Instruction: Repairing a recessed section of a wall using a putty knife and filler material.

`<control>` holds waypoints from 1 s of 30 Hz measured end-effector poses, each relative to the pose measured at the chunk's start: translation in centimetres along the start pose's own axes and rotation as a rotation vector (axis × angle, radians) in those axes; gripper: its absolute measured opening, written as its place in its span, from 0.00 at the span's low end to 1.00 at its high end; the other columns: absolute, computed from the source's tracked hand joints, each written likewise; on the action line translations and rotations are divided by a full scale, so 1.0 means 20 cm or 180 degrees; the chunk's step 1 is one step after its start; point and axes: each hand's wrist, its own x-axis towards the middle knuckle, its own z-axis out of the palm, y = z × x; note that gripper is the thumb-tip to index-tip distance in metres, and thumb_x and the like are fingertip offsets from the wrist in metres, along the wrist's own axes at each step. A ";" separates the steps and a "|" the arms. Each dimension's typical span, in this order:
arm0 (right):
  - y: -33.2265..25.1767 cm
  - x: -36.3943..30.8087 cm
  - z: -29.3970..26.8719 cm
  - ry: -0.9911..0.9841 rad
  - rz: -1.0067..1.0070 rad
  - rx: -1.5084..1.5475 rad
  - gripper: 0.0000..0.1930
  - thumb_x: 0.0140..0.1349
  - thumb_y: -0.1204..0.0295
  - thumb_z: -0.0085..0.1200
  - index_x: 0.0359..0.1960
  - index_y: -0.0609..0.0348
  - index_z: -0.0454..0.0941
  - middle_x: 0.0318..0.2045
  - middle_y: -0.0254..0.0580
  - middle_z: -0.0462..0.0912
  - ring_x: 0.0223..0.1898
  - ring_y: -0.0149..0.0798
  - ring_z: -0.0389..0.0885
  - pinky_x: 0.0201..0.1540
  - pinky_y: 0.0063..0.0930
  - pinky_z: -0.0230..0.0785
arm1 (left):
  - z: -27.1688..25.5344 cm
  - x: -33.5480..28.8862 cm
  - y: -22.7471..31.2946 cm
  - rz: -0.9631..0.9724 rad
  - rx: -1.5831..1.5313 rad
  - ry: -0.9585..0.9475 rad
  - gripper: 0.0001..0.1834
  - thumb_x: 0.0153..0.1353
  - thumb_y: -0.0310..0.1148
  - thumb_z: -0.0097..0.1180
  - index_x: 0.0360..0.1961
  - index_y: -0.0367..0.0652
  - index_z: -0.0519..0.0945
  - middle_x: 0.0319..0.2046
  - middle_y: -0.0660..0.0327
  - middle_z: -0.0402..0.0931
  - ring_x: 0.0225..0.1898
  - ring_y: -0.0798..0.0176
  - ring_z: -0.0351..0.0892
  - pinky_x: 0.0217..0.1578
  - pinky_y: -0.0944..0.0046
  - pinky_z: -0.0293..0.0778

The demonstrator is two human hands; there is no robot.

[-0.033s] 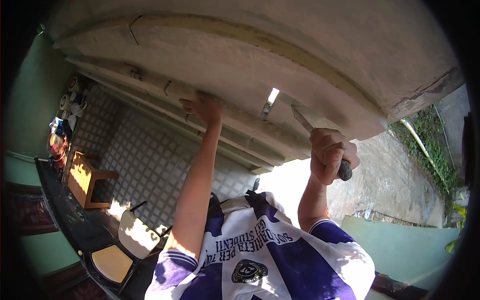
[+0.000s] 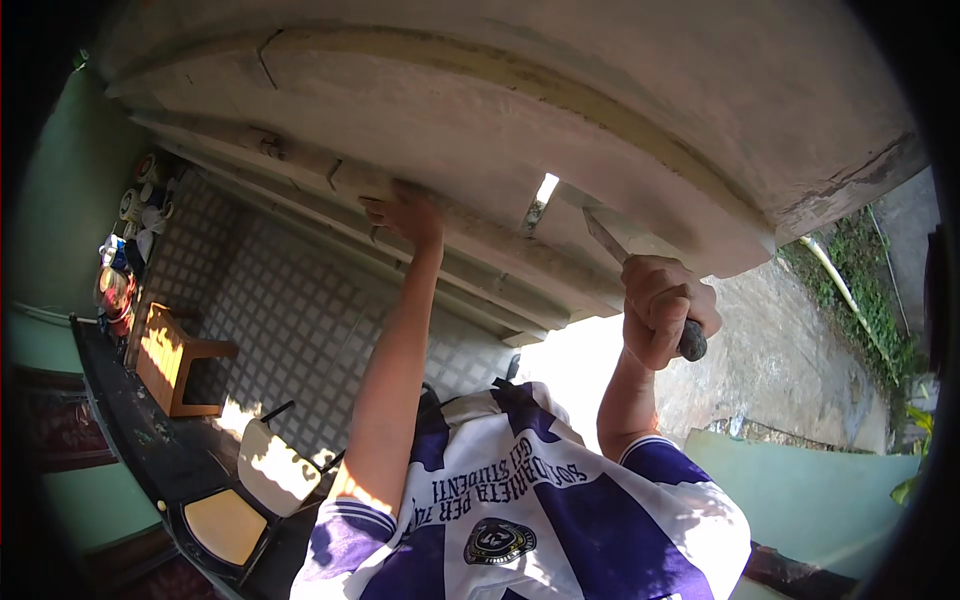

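My right hand (image 2: 668, 308) is wrapped round a flat-bladed hand tool (image 2: 606, 236). Its dark, rounded handle end pokes out below my fist, and the narrow blade points up and left. The tip is at the pale plastered surface (image 2: 480, 150), just right of a slot (image 2: 540, 203) with bright light showing through; whether it presses on the surface I cannot tell. Further left, my left hand (image 2: 408, 216) rests with fingers spread against a long ledge (image 2: 460, 228) of the same structure. Nothing shows in that hand, though some fingertips are in shadow.
Several parallel ledges run below the plastered surface. Down on the left, a wooden stool (image 2: 170, 365) and a chair (image 2: 275, 468) stand on the checkered tiled floor (image 2: 300, 290). Cans and bags line the left wall. A pale green low wall (image 2: 820, 500) and plants (image 2: 850, 290) are on the right.
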 end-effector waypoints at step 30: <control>0.04 -0.06 -0.01 0.0204 0.0204 0.0150 0.22 0.72 0.74 0.40 0.15 0.54 0.55 0.11 0.33 0.56 0.12 0.31 0.52 0.16 0.29 0.46 | -0.01 0.00 0.01 -0.0105 -0.0149 -0.0098 0.47 0.72 0.52 0.40 0.73 0.25 0.34 0.70 0.34 0.37 0.68 0.30 0.51 0.62 0.39 0.64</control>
